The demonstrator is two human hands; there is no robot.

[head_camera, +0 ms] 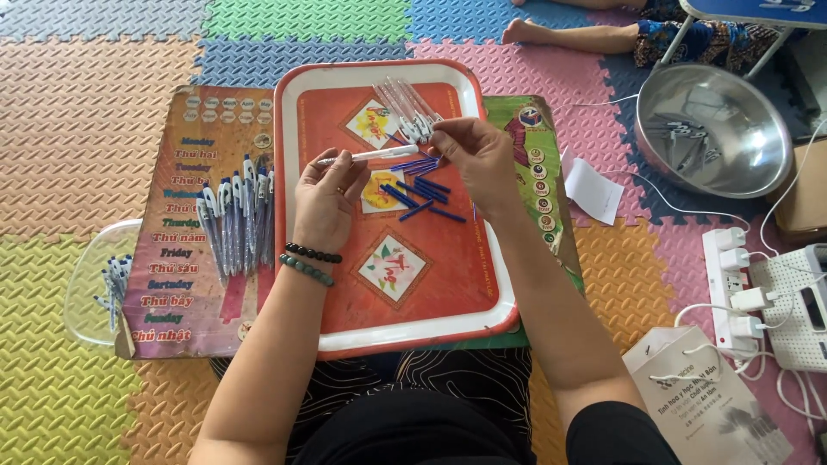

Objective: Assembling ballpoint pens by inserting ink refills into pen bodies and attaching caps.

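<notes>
Seated on a floor of coloured foam mats (86,129), I work over a red tray (482,284) that rests on my lap and on two printed boards. My left hand (326,202) pinches a white pen barrel (370,156) near its tip end, thumb and fingers pressed on it, while the barrel lies level above the tray. My right hand (478,159) meets the barrel's other end, fingertips drawn together there; whether they hold a small part as well I cannot tell.

Just behind the right hand a bundle of clear empty barrels (405,105) lies fanned on the tray, and beneath both hands a loose scatter of blue refills (418,194) waits, several crossing one another. To my left, off the tray, a row of finished pens with blue caps (234,220) lies side by side on the brown board (185,275), and a few more sit in a clear plastic lid (90,284) at the board's edge.

Judged from these heaps, I put the assembly past its middle: the finished row looks fuller than the bundle of empties, though a fair number of barrels and refills remain unjoined. A steel bowl (758,164) holding a few pen parts stands well apart on the right, near a white power strip (732,284), a paper bag (715,405) and a loose slip of paper (594,188).
</notes>
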